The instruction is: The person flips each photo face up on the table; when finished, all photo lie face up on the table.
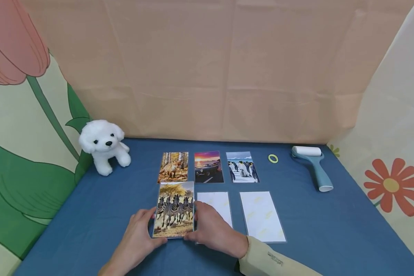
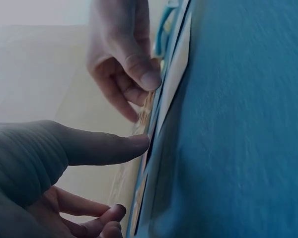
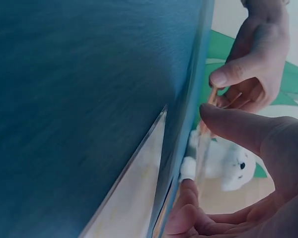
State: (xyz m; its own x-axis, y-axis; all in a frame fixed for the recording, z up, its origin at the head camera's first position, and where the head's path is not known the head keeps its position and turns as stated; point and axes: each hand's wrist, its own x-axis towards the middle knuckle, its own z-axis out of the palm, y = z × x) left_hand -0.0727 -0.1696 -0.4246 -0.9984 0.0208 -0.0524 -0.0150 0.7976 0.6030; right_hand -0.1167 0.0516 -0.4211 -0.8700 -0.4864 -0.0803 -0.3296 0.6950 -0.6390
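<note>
Both hands hold a zebra photo card [image 1: 174, 212] in a clear sleeve, low in the middle of the head view. My left hand [image 1: 136, 232] grips its left edge, thumb at the lower left corner. My right hand [image 1: 215, 230] grips the right edge, its thumb at the lower right corner. In the left wrist view the card appears nearly edge-on, raised over the blue cloth between the left hand [image 2: 54, 148] and the right hand. A white sleeved card [image 1: 216, 203] lies partly hidden behind the right hand; another white sleeved card [image 1: 263, 216] lies to its right.
Along the back lie a fox photo [image 1: 174, 165], a car photo [image 1: 208, 166] and a penguin photo [image 1: 242, 167]. Farther right are a yellow-green tape ring [image 1: 273, 158] and a blue-handled roller [image 1: 315, 166]. A white plush dog [image 1: 105, 147] sits back left on the blue cloth [image 1: 89, 214].
</note>
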